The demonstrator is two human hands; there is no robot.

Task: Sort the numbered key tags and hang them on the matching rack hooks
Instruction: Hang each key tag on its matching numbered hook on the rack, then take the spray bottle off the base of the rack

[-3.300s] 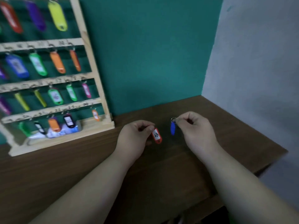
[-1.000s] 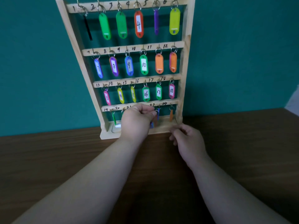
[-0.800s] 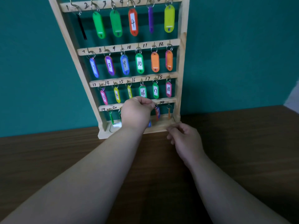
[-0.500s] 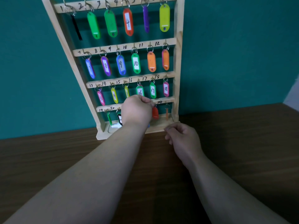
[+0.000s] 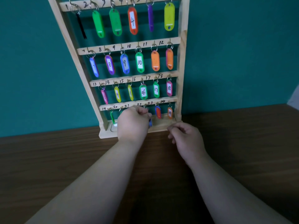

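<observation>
- Nearest, two bare forearms reach across the dark wooden bench (image 5: 48,159) toward its back edge, where the rack stands against the teal wall.
- The right hand (image 5: 186,138) rests low on the bench just in front of the rack's base, fingers curled loosely inward. Nothing shows in it, though I cannot tell whether the curl hides anything; it seems parked there to stay clear of the left hand's work.
- The left hand (image 5: 132,123) is raised to the bottom row, fingers pinched together at about the hook marked 22. A blue tag (image 5: 150,122) peeks out below its fingertips, so the hand appears closed on that tag's ring, held high probably to slip it over the hook. The hook itself is hidden behind the fingers.
- The wooden rack (image 5: 182,62) has four numbered rails. On the bottom rail a green tag hangs near 19, a red tag (image 5: 158,112) under 23 and an orange tag (image 5: 169,112) under 24; the places between are covered by the hand.
- The three rails above, 1 to 18, each carry six tags, so the job looks nearly finished.
</observation>
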